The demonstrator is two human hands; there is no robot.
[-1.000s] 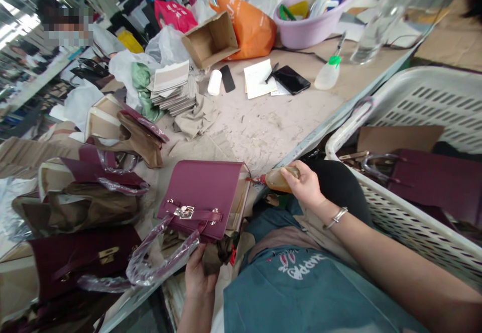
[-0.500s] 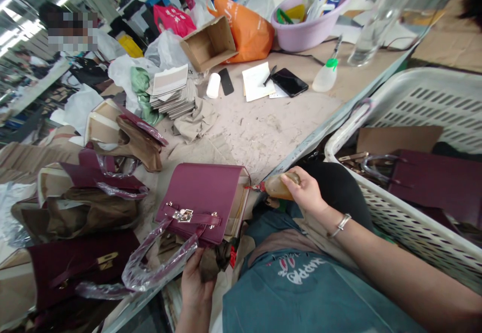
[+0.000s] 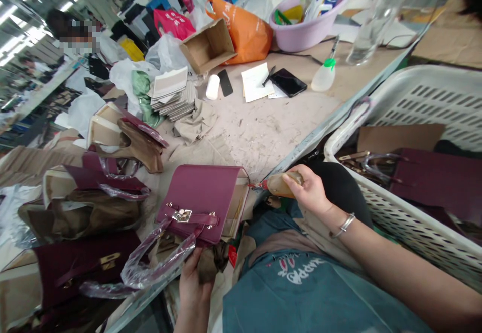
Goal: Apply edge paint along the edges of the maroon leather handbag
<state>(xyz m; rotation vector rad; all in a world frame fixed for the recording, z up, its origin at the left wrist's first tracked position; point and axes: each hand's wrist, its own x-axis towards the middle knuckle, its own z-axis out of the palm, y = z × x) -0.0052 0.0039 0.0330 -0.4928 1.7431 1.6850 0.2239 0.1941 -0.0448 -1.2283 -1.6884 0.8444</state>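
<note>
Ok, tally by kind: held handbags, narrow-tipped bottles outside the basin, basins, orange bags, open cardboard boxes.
Held handbag, left hand: 1
Narrow-tipped: 2 (amber bottle in right hand, green-capped bottle)
Basin: 1
Orange bag: 1
Open cardboard box: 1
Total: 6

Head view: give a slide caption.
Right hand holds a rounded, translucent amber bottle, red tip toward a boxy burgundy handbag.
</note>
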